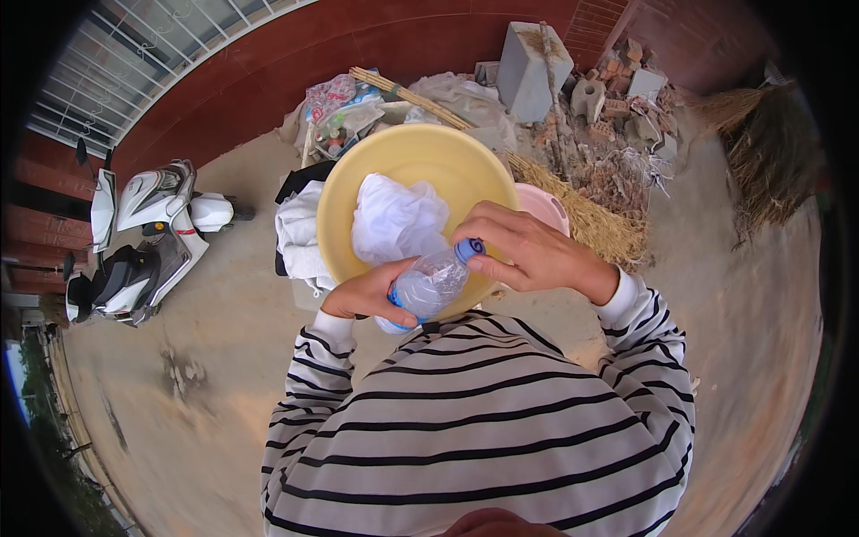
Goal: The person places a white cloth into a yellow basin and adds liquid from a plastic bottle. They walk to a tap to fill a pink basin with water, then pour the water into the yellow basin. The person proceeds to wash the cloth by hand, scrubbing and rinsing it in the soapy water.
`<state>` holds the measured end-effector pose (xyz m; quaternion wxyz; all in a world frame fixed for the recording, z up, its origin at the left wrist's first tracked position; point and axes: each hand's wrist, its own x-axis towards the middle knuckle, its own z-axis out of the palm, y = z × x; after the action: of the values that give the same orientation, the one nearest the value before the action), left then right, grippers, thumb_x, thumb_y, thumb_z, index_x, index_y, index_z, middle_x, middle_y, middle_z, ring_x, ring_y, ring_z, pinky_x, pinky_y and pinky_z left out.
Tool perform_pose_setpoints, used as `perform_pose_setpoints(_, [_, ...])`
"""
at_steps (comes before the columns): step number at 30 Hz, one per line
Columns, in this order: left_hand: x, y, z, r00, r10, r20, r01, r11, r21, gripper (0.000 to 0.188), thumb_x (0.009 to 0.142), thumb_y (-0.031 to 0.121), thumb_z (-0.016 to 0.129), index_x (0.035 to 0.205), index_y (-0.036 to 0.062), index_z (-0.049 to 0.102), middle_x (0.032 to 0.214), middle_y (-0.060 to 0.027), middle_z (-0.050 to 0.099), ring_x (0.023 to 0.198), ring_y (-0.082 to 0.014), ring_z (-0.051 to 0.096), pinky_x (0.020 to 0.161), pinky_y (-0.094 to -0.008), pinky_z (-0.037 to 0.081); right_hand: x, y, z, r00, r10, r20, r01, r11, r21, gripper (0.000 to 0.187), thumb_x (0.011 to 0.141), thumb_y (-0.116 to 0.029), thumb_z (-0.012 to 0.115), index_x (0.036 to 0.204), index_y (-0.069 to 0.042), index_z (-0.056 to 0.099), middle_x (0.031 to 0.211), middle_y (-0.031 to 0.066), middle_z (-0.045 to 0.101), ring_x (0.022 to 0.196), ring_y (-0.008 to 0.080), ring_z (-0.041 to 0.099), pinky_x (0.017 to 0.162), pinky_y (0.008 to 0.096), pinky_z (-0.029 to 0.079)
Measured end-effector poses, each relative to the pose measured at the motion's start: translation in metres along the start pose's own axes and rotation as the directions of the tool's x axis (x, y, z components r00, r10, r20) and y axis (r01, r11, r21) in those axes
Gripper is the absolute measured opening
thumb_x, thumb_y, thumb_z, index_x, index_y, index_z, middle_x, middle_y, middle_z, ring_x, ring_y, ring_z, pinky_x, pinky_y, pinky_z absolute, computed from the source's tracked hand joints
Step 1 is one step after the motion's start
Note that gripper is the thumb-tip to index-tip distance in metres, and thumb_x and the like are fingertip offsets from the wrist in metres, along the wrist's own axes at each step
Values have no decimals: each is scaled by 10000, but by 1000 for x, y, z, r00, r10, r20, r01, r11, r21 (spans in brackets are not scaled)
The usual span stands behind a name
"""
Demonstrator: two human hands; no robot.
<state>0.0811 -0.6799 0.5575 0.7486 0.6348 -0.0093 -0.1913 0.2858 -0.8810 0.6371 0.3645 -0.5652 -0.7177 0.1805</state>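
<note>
Both hands on a clear bottle over a yellow basin

Head view: left hand (362,295) wraps the body of the bottle (429,285); right hand (528,246) pinches the blue cap (468,250) between thumb and fingers. Hands near each other, clamped on opposite ends. Bottle is tilted, cap end up and to the right, above the near rim of the basin (474,166). Can't tell if cap is loose or tight, or if there's liquid inside.

Step in hand looks like working the cap. To do it well: hold the body firmly but don't squeeze, since thin plastic would likely buckle and spurt; grip the cap by its sides, turn with the wrist, keep the mouth raised and over the basin so drips land there.

Materials: bottle is clear, shiny, ridged plastic with some blue on the lower part. Cap small, round. Basin smooth, round, wide, seems plastic. White cloth (394,215) bunched inside it, soft and sheer-looking. White towel (302,228) beside the basin, thicker, folded. Pink basin (541,208) partly hidden at right. Straw (595,219) beyond, coarse and bristly. Floor (242,385) flat, hard, stained.
</note>
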Motion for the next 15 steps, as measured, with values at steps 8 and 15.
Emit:
perform_pose_setpoints(8, [4,5,5,978,35,-207,19,967,254,823,688,179,852,1382,15,443,1259,-60,554,1161,-166,511,1017,-319,401,-7,5,-8,954,300,7,-297,939,171,313,899,-213,673,1146,-36,595,1096,130,579,912,308,612,754,382,503])
perform_pose_setpoints(15, [3,4,-3,980,-8,-196,60,964,259,796,683,148,840,1367,26,453,1212,-81,584,1117,-168,540,988,-310,424,-17,14,-11,972,155,-178,-157,988,1,268,894,-180,686,1116,-34,651,1011,120,625,854,299,633,769,367,518])
